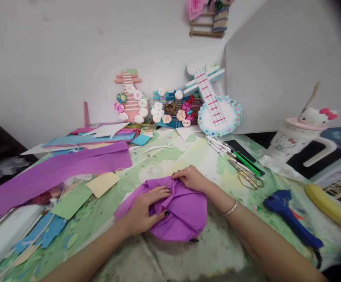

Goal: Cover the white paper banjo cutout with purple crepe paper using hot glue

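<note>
Purple crepe paper (185, 215) lies over a rounded form in front of me, its folds and pleats gathered toward the middle. What is underneath is hidden by the paper. My left hand (145, 209) rests on the left side, thumb and fingers closing around a raised fold. At the far edge, my right hand (189, 178) pinches the paper between its fingertips, which are partly turned out of sight. A silver bracelet (230, 208) circles the right wrist. A flap of the same paper sticks out to the left, under the left forearm side.
A long purple strip (55, 176) and coloured paper pieces (73, 199) lie left. To the right are gold-handled scissors (247, 178), pens (217, 145), a blue glue gun (294, 219), a banana (331, 205) and a lidded mug (294, 137). Decorated instrument-shaped crafts (214, 109) lean against the wall.
</note>
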Available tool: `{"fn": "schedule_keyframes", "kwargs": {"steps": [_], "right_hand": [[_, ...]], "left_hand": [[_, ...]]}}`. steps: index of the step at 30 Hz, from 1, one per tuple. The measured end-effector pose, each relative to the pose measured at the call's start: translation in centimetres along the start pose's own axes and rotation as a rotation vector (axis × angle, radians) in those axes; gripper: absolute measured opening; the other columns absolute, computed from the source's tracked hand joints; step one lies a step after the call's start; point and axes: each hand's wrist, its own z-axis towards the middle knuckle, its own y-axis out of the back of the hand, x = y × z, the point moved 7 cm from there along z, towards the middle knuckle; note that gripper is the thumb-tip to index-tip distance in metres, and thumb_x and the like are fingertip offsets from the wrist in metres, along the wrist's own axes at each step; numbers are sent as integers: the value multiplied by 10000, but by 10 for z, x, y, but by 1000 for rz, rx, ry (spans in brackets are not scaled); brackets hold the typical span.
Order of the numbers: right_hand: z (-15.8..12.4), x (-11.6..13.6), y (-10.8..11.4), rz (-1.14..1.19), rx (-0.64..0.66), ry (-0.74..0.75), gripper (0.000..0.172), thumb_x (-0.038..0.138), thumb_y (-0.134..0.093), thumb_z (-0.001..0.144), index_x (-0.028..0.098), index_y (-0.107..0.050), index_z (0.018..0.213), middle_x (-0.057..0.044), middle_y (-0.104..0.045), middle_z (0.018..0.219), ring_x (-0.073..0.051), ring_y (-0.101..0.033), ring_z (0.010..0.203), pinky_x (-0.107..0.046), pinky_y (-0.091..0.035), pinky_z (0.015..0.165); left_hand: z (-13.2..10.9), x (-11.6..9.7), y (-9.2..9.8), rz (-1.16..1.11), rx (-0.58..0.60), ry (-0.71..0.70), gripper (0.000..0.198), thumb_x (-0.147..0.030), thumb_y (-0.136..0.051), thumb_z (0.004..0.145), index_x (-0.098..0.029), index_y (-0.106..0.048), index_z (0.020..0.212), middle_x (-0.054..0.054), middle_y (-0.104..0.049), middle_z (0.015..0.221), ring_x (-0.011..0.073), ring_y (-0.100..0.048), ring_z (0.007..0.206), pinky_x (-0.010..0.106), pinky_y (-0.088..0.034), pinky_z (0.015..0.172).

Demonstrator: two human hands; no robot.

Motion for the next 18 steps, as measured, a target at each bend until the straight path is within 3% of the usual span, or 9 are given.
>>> {"fn": "schedule_keyframes", "kwargs": {"steps": [3,6,9,14,17,18], "right_hand": [[-1,0,1,-3,-22,-31,350,70,-493,797,165,-706,1057,-64,-725,989,-195,-689,937,-273,-519,826],[-3,0,0,38,-39,-60,363,82,-512,768,159,-694,1072,-73,-727,975,-201,-689,939,-296,-515,850],[-6,-2,-3,121,-43,-96,378,69,-514,704,156,-711,1015,-79,-728,989,-206,-690,935,-298,-514,848],[-10,-32,1,426,-176,-404,353,142,-487,736,134,-678,1032,-51,-741,818,-171,-685,797,-267,-501,749],[-9,-36,-1,426,-125,-438,188,285,-576,744,135,-688,763,-10,-663,632,-145,-595,627,-242,-442,611],[-9,-34,-4,441,-72,-430,215,327,-596,736,137,-659,658,6,-614,568,-127,-541,568,-233,-407,560]], "left_hand": [[7,0,6,19,-8,86,541,-396,-543,850,-204,-453,1347,104,-521,1364,262,-494,1243,443,-394,1052],[20,-9,6,59,24,61,648,-426,-555,841,-191,-358,1412,116,-445,1426,272,-451,1275,450,-380,1056],[30,-17,0,108,36,-40,545,-421,-525,870,-197,-447,1361,111,-502,1379,272,-476,1231,478,-366,1046],[27,-17,-11,175,-45,-68,388,-285,-418,935,-217,-539,1297,84,-581,1298,245,-497,1128,466,-423,978],[20,-22,-13,220,-85,-147,415,-206,-391,931,-213,-511,1328,87,-579,1302,240,-490,1117,448,-447,955],[19,-25,-14,244,-88,-186,432,-185,-395,922,-208,-496,1341,90,-576,1305,244,-490,1115,449,-453,947]]}}
